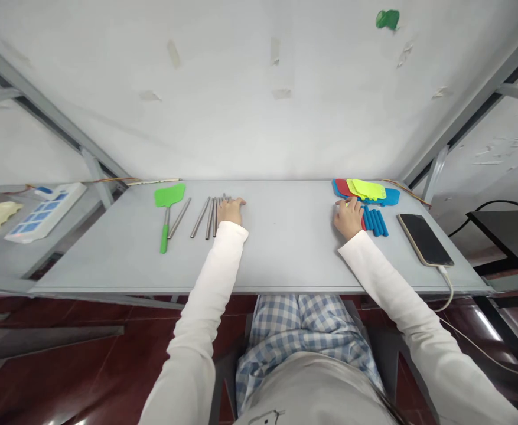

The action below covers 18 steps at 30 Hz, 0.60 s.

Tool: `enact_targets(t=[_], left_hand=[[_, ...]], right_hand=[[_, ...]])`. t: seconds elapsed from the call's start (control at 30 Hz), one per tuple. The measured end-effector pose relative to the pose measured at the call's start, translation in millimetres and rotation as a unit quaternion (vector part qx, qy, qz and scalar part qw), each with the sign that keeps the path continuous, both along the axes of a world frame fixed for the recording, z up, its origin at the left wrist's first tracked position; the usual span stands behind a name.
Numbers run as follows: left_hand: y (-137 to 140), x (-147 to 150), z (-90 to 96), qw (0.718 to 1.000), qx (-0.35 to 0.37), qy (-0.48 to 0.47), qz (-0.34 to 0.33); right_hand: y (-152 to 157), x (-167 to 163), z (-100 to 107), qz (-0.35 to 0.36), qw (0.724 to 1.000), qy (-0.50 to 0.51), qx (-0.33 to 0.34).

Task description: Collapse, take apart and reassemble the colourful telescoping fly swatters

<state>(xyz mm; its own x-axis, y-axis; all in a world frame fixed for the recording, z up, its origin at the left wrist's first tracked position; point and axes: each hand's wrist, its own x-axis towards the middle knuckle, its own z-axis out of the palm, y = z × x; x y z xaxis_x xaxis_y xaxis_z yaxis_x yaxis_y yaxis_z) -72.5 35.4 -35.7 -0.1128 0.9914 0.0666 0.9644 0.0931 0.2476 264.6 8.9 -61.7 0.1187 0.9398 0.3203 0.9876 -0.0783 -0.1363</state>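
My left hand [231, 211] lies over the right end of a row of thin metal tubes [208, 218], its thumb apart from the fingers. The hand covers part of the row. Left of them is a green fly swatter [165, 217] with a metal shaft and green grip, a single metal tube [179, 218] beside it. My right hand [348, 217] rests with fingers apart at the left end of several blue tube-shaped grips [377, 223]; some red shows beside it. Just behind lie flat swatter heads: yellow [367, 189], red [342, 187] and blue [390, 197].
A phone [424, 239] with a white charging cable [448, 283] lies at the right of the grey table [285, 254]. A white wall [259, 118] rises behind, with metal frame posts at both sides. A power strip [46, 213] sits on the left neighbouring surface.
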Motion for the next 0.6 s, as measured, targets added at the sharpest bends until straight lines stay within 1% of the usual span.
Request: enact_targets(t=[0.1, 0.27, 0.37, 0.43, 0.5, 0.53, 0.57, 0.6], left_hand=[[-1, -18, -0.9, 0.999, 0.007, -0.008, -0.042], [-5, -45, -4.3, 0.997, 0.012, -0.008, -0.073], [-10, -59, -5.0, 0.992, 0.016, -0.039, -0.115], [-14, -72, -4.1, 0.989, 0.039, -0.068, -0.127], [-20, -89, -2.2, 0.989, 0.078, -0.085, -0.096], [-23, -100, -1.2, 0.99, 0.094, -0.086, -0.06], [-25, -112, -0.2, 0.991, 0.104, -0.082, -0.01], [-27, -123, 0.5, 0.99, 0.105, -0.073, 0.058]], right_hand=[[0, 0, -1, 0.014, 1.0, 0.009, -0.003], [2, -1, -6, 0.029, 0.999, 0.022, 0.019], [3, 0, -8, 0.022, 0.999, 0.025, 0.027], [4, 0, -9, 0.017, 0.999, 0.027, 0.031], [4, 0, -8, 0.017, 0.999, 0.032, 0.038], [4, -1, -8, 0.019, 0.998, 0.035, 0.041], [4, -1, -7, 0.022, 0.998, 0.038, 0.043], [3, -2, -6, 0.025, 0.998, 0.041, 0.044]])
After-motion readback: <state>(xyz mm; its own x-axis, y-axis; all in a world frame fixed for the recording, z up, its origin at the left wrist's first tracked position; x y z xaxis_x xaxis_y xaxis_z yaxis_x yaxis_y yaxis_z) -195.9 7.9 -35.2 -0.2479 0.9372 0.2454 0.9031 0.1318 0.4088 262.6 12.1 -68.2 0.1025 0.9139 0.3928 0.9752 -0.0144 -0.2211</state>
